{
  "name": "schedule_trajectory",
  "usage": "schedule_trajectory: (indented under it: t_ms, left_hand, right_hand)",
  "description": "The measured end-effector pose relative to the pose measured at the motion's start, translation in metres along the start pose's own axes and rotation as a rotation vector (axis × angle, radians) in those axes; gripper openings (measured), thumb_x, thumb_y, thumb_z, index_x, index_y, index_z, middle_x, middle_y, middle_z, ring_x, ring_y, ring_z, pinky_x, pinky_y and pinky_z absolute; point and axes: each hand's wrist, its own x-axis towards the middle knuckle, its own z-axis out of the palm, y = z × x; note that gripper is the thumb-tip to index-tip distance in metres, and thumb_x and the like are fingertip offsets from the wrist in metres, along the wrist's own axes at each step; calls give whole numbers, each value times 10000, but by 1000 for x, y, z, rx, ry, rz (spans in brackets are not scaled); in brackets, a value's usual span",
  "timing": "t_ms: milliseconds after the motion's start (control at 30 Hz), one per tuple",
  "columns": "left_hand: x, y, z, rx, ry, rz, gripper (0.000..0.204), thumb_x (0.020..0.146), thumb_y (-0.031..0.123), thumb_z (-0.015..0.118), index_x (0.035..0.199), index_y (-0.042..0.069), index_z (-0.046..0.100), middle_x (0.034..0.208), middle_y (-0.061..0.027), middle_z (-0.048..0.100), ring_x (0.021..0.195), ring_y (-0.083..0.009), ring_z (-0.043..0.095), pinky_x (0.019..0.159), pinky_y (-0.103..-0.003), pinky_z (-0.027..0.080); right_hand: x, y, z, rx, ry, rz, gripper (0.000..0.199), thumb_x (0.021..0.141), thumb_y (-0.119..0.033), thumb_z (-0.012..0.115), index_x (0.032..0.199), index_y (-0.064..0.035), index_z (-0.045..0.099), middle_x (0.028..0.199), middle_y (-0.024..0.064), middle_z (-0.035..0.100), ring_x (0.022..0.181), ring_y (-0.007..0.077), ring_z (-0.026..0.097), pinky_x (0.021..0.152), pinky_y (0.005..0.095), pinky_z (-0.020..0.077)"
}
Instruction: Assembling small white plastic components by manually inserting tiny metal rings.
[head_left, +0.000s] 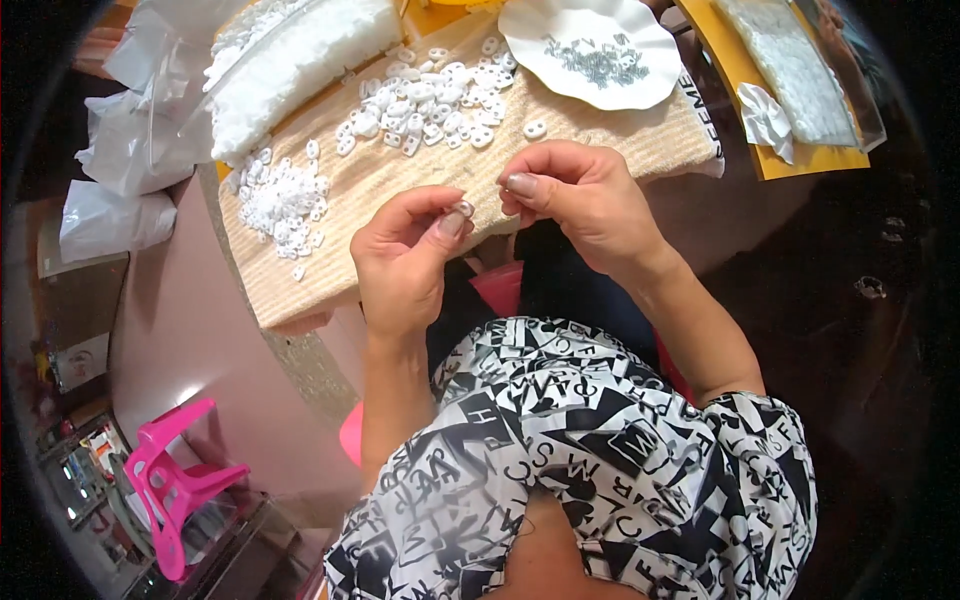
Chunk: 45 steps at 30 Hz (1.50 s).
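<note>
My left hand (405, 255) pinches a small white plastic piece (463, 208) between thumb and forefinger, mostly covered by the fingertips. A short way to its right, my right hand (585, 200) is closed in a pinch; whatever it holds is too small to make out. Both hands are over the near edge of a cloth-covered table (275, 290), fingertips apart. Beyond them lies a heap of white two-holed plastic pieces (430, 105), with one stray piece (535, 130) by my right hand. A scalloped white plate (530, 25) holds many tiny grey metal parts (610, 62).
A second white pile (280, 200) sits at the table's left. Behind it stands a container heaped with white pieces (300, 75). Plastic bags (120, 220) hang at far left. A yellow board (815, 160) carries a clear bag (790, 70) at right. A pink stool (180, 470) is lower left.
</note>
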Motion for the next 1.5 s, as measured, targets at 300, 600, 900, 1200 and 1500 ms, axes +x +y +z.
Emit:
schedule_trajectory:
  t_ms: [300,600,900,1200,1500]
  left_hand:
    - [-11,-1,3,-306,-51,-80,233,736,-61,591,960,-53,530,833,-81,585,721,-117,549,638,-210,448]
    - [-24,-12,14,20,8,211,113,768,-46,582,881,-50,575,884,-95,578,703,-123,559,598,-210,458]
    - [-22,-3,7,-269,27,-33,176,761,-56,575,935,-60,547,892,-145,583,724,-174,583,616,-248,496]
    - [-23,-2,10,-338,71,-76,166,769,-59,560,933,-82,541,839,-149,598,723,-177,596,627,-261,514]
    - [-24,-4,11,-275,66,-60,141,761,-51,579,896,-83,555,812,-145,608,706,-163,604,628,-249,527]
  right_hand:
    - [-7,8,20,-7,0,-71,149,821,-106,563,886,25,596,719,26,593,617,55,522,536,170,416]
    - [-14,0,26,70,-40,8,144,820,-83,558,893,38,585,766,55,598,671,93,533,616,204,434]
    - [-13,2,26,31,47,9,134,818,-82,563,893,26,587,749,53,600,671,94,535,617,208,436]
    - [-12,7,31,54,40,-1,133,829,-66,536,861,57,575,716,80,598,636,115,573,580,220,477]
    - [-13,11,31,88,56,28,133,830,-83,543,856,41,581,703,64,600,597,84,556,515,186,448]
